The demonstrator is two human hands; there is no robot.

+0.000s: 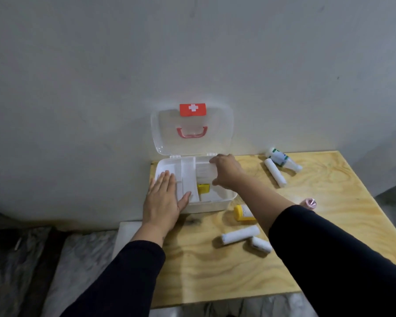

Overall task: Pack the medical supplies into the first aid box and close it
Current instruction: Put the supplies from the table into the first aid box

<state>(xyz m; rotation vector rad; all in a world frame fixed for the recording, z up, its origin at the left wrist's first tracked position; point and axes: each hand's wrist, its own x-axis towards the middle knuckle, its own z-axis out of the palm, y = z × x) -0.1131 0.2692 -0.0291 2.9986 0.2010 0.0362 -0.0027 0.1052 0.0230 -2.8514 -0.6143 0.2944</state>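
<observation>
Open first aid box, lid upright against wall.

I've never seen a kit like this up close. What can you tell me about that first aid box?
The first aid box is white plastic, standing open at the table's back edge. Its clear lid, with red cross label and pink handle, leans against the wall. The left hand rests flat on its left side; the right hand reaches inside. Something yellow lies within.
</observation>
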